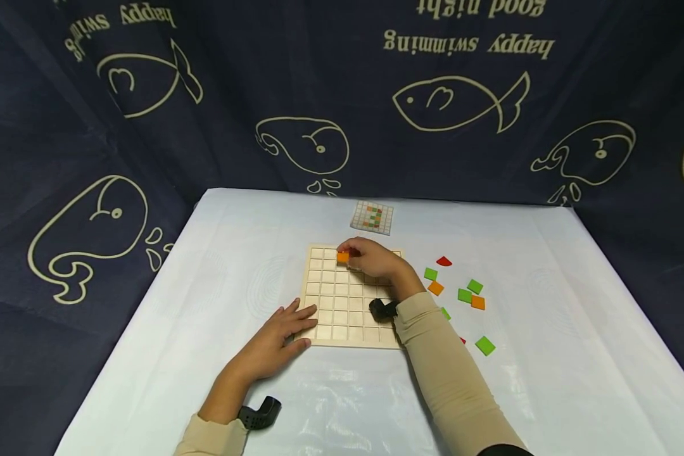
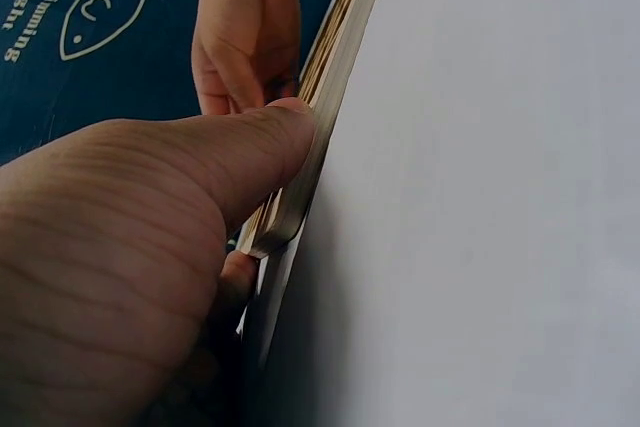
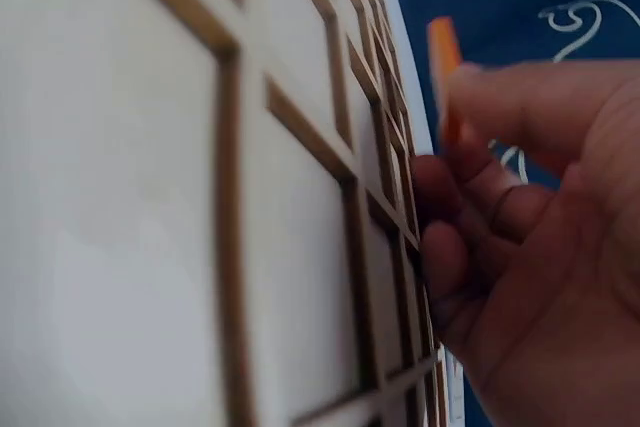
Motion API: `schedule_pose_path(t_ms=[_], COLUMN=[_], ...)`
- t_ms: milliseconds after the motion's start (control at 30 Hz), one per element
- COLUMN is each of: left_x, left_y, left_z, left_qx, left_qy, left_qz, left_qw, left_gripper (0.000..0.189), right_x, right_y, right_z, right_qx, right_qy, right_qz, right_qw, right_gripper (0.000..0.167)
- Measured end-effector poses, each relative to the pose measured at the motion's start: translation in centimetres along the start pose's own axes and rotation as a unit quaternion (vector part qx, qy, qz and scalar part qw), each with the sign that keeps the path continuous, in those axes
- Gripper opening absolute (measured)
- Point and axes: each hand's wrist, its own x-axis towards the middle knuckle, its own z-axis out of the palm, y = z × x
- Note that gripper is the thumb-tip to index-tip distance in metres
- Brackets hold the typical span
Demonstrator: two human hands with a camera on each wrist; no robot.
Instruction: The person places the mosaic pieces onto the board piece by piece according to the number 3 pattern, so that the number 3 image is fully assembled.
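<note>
— Fingertips of the right hand (image 1: 373, 259) pinch a small orange square tile (image 1: 342, 257) over the pale wooden grid board's (image 1: 342, 316) top row.

— Left hand (image 1: 282, 332) lies flat, steadying its edge. Best lowered level into the cell.

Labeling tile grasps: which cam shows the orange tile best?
Head view: the orange tile shows whole, pinched by the right hand over the wooden grid board. Right wrist shows only its blurred edge; left wrist doesn't show it.
</note>
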Motion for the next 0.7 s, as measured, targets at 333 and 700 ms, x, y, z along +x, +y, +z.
schedule_pose_path(t_ms=[333,700], left_x=[0.04,-0.03], left_y=[0.18,0.15], left_z=[-0.07,-0.06], left_qx=[-0.004,0.0], left_qy=[0.002,0.003], left_qz=[0.004,0.003], left_qw=[1.0,1.0], left_gripper=[0.041,0.041], right_x=[-0.06,-0.09], right_y=[-0.05,-0.2], right_z=[0.53,0.74], right_qx=[-0.021,-0.02], right_qy=[-0.007,-0.014], right_qz=[0.02,0.014], right_qw=[0.9996,0.9996], right_gripper=[0.033,0.033])
